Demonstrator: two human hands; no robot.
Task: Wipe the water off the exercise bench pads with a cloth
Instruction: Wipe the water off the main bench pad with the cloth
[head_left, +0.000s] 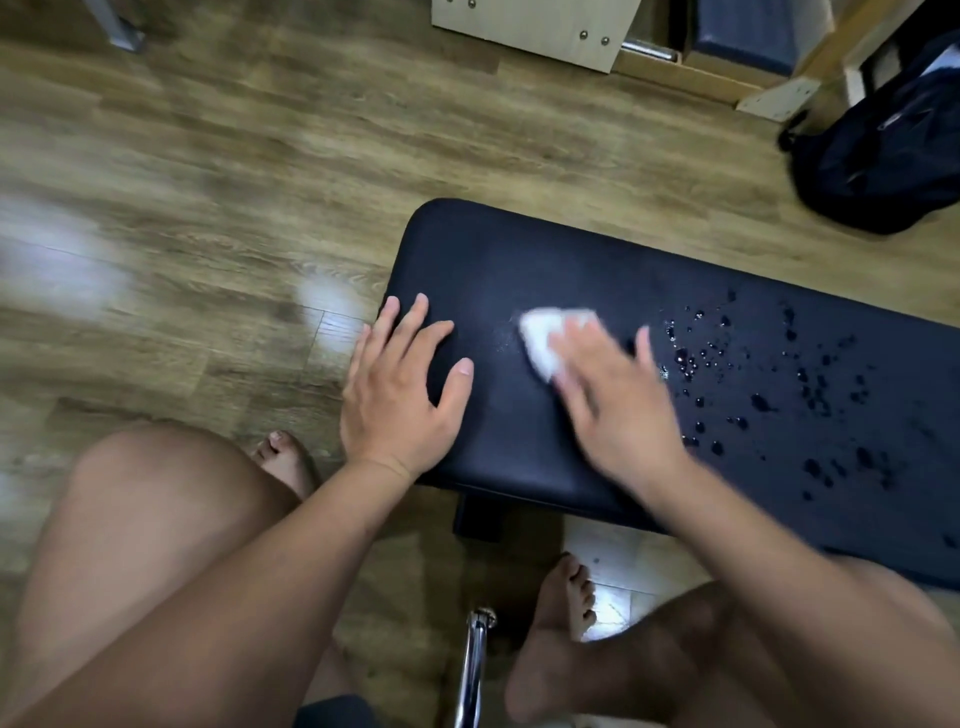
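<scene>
The cloth (540, 340) lies mid-surface on the black bench pad (519, 260), pressed flat under the right hand (618, 410), fingers extended, apparently to sweep toward water droplets (685, 361) farther along the pad. The left hand (400, 400), fingers spread flat, braces the pad's end.

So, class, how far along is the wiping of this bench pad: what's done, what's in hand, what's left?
Done: the end of the bench pad around the flat left hand shows no drops. In hand: the blurred right hand presses the white cloth on the pad's middle. Left: many water drops sit on the pad beyond the cloth.
</scene>
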